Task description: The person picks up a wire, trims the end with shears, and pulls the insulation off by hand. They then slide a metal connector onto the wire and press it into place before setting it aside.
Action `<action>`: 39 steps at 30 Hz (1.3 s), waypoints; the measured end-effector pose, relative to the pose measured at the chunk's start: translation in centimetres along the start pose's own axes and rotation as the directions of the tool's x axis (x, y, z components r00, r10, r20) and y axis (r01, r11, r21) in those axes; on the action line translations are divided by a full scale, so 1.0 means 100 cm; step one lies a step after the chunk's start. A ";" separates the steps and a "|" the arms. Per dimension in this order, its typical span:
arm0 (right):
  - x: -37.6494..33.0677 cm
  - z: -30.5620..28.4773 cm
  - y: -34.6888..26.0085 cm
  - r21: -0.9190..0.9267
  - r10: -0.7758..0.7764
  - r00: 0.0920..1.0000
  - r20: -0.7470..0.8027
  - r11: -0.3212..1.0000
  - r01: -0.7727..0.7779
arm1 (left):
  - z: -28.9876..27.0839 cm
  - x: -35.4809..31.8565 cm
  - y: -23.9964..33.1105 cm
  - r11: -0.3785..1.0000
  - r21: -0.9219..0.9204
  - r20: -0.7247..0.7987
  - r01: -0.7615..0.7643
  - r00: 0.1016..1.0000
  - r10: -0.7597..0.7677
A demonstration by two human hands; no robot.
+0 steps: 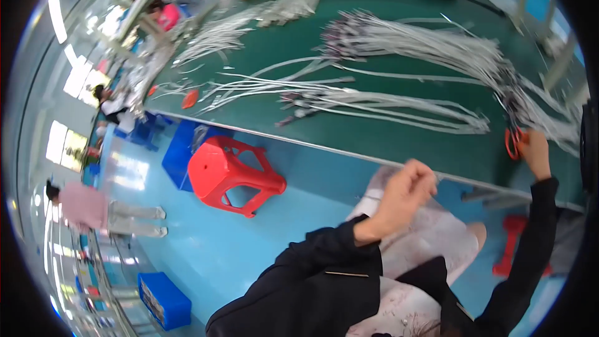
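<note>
My left hand [407, 195] hovers over my lap, just off the table's front edge. Its fingers are curled in, and nothing shows sticking out of them. At the right end of the green table, my right hand [535, 153] grips the orange handles of a pair of scissors [513, 143]. The blades point away from me toward a bundle of white cables [430, 43]. Nearer the front edge lies a smaller bundle of white cables [399, 107] with dark ends. Thinner loose cables [256, 84] lie to its left.
The green table [374, 140] runs across in front of me. More cable bundles [218, 37] lie far left, beside an orange piece [189, 98]. A red stool [234, 175] and blue bins [165, 299] stand on the blue floor. A person in pink [84, 206] is off left.
</note>
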State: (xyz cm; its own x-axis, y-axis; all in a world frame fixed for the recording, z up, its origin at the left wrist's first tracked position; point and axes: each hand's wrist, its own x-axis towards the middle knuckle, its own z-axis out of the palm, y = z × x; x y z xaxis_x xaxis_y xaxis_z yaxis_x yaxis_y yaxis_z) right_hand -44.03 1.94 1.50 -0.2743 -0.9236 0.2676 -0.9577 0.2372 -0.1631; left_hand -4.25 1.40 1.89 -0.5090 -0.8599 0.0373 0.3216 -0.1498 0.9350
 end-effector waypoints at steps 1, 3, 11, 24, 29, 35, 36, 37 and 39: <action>-0.002 -0.007 -0.024 0.016 -0.004 0.997 -0.080 1.000 0.006 | -0.002 0.000 0.002 0.998 0.060 -0.029 0.000 1.000 0.002; 0.005 -0.009 -0.041 -0.011 0.020 0.997 -0.073 1.000 -0.021 | -0.005 -0.004 0.009 0.994 0.108 -0.077 0.017 0.997 -0.009; -0.002 -0.018 -0.053 -0.079 0.125 0.992 0.004 0.989 -0.124 | 0.002 -0.002 0.008 0.996 -0.055 -0.038 0.074 0.996 -0.076; -0.028 -0.025 -0.056 -0.129 -0.009 0.996 0.094 0.991 0.021 | 0.008 0.001 0.001 0.994 -0.057 -0.033 0.096 0.995 -0.098; -0.020 -0.005 -0.060 -0.037 -0.115 0.993 0.037 0.992 0.117 | 0.006 -0.001 0.001 0.995 -0.037 -0.057 0.087 0.994 -0.089; -0.017 0.001 -0.037 0.220 0.001 0.994 -0.105 0.975 0.022 | 0.006 -0.004 0.001 0.999 -0.015 -0.064 0.030 0.998 -0.031; -0.018 0.002 -0.030 0.361 0.081 0.986 -0.146 0.932 -0.024 | 0.007 -0.005 0.001 1.000 -0.002 -0.062 0.012 0.998 -0.012; -0.021 -0.005 -0.037 0.362 0.086 0.986 -0.144 0.932 -0.028 | 0.008 -0.007 0.001 1.000 -0.001 -0.060 0.016 0.998 -0.016; -0.028 -0.035 -0.075 0.676 0.202 0.978 -0.043 0.727 -0.120 | 0.005 -0.008 0.000 0.998 0.056 -0.100 -0.035 0.994 0.041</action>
State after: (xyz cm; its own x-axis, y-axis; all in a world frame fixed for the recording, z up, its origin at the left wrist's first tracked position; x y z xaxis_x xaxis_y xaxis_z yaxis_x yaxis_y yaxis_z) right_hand -36.34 3.80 5.26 -0.4659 -0.8427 0.2698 -0.6039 0.0800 -0.7930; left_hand -4.19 2.35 2.03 -0.4129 -0.9099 0.0396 0.2944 -0.0922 0.9512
